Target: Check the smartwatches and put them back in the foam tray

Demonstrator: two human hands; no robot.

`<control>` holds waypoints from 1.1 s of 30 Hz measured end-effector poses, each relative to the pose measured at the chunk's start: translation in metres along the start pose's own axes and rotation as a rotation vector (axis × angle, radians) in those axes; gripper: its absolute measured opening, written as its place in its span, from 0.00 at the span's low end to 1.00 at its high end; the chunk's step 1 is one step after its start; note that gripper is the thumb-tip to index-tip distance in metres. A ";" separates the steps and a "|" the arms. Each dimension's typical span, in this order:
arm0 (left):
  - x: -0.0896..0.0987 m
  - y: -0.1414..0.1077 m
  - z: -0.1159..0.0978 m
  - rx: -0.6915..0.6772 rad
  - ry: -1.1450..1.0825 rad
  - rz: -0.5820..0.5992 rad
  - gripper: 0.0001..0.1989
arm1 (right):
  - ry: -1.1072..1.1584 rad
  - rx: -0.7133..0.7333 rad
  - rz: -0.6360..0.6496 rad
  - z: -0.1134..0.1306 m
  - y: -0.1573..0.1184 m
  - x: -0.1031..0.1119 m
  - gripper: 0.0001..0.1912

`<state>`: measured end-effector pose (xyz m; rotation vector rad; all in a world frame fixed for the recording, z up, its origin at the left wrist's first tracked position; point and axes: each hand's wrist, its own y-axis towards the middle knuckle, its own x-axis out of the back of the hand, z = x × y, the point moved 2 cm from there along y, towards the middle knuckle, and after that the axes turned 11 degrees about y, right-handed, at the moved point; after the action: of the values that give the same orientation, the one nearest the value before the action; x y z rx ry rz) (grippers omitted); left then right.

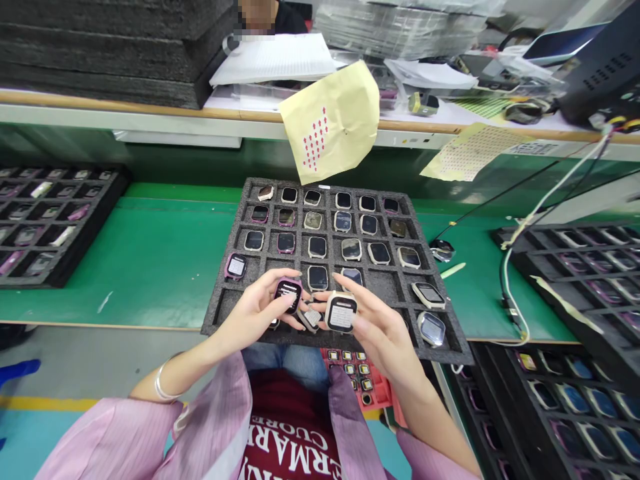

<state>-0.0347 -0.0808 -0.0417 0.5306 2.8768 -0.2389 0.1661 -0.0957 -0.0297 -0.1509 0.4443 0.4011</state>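
My left hand [270, 297] grips a purple-framed smartwatch [289, 295] without a strap, its screen lit with white text on black. In my right hand [375, 320] is a cream-framed smartwatch [342, 312], its screen also lit with a white text block. Both hands are above the front part of a dark grey foam tray [385, 283] with rows of watch cases in its pockets. Between my hands, another lit watch [312, 319] shows partly, overlapped by fingers. A purple watch [235, 266] with a lit screen sits in the tray's left column. My hands hide some front pockets.
More foam trays of watches stand at the left [55, 213] and right [590, 407]. A yellow sticker sheet [333, 123] hangs from the shelf edge [260, 117]. A white cable [510, 267] runs down at the right. Below the bench is a red tray [377, 393].
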 end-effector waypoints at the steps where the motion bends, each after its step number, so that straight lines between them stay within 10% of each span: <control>1: 0.001 0.000 0.000 -0.003 -0.009 0.005 0.17 | 0.006 -0.017 0.026 0.002 -0.001 -0.001 0.30; 7: 0.002 -0.001 -0.003 -0.043 0.016 0.030 0.22 | -0.240 -0.081 0.060 0.015 0.000 0.025 0.30; 11: 0.006 0.002 -0.007 -0.076 0.088 0.041 0.33 | -0.883 0.103 -0.073 0.039 0.014 0.071 0.25; 17: 0.027 0.024 -0.016 -0.126 0.457 -0.051 0.28 | -1.366 0.154 0.152 0.055 0.027 0.116 0.23; 28: 0.035 0.043 0.007 -0.327 1.356 0.018 0.21 | -1.501 0.234 0.298 0.054 0.040 0.073 0.13; 33: 0.028 0.038 -0.004 -0.400 1.580 0.043 0.24 | -1.691 0.166 0.147 0.033 0.045 0.057 0.11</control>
<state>-0.0471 -0.0354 -0.0485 0.9769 4.0627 1.3373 0.2076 -0.0271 -0.0281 0.3937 -1.1833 0.4991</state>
